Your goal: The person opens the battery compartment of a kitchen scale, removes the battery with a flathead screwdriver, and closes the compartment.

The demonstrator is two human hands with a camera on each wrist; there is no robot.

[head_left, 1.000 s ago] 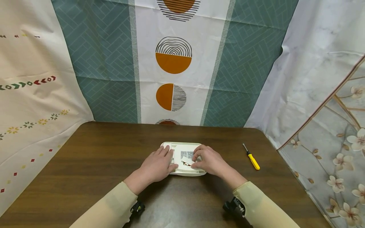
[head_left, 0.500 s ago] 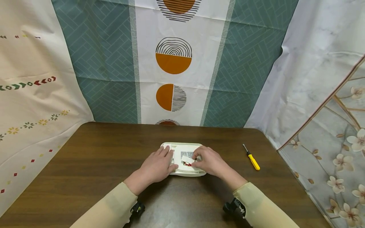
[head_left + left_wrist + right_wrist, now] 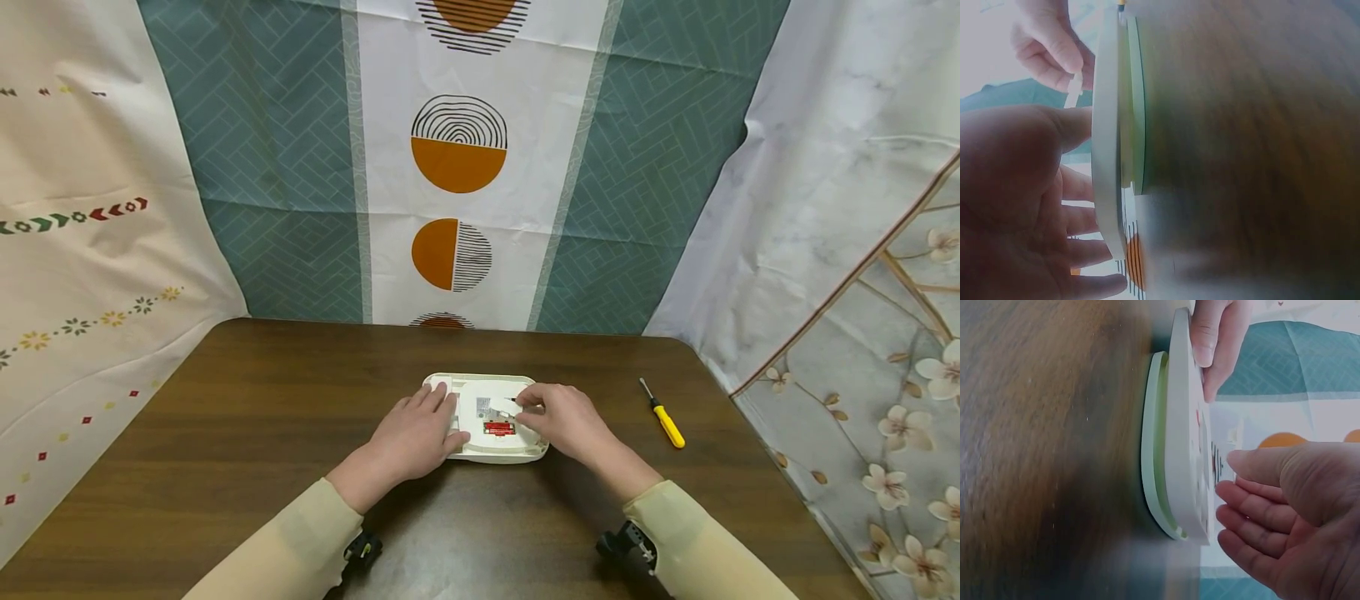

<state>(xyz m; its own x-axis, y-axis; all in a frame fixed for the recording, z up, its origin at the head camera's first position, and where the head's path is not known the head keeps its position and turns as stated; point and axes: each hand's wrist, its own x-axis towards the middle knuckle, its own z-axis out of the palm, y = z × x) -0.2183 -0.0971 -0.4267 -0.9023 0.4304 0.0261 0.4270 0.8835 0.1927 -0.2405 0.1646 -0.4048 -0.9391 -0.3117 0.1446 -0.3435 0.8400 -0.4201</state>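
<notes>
A white, rounded, flat plastic device (image 3: 480,457) lies back side up on the table, a grey printed label on its upper face. Red batteries (image 3: 498,428) show in a small compartment near its front edge. My left hand (image 3: 416,433) rests on the device's left part with fingers spread straight. Just above the device's right part, my right hand (image 3: 566,421) pinches a small white battery cover (image 3: 1073,91) between thumb and finger. In the left wrist view the cover hangs from those fingertips, apart from the device.
A screwdriver (image 3: 663,415) with a yellow handle lies on the brown wooden table (image 3: 300,392) to the right. Patterned cloths (image 3: 652,208) hang behind and on both sides of the table.
My right hand has lifted the battery cover off the compartment and moved slightly right, so the red batteries now show fully. My left hand has stayed in place.
</notes>
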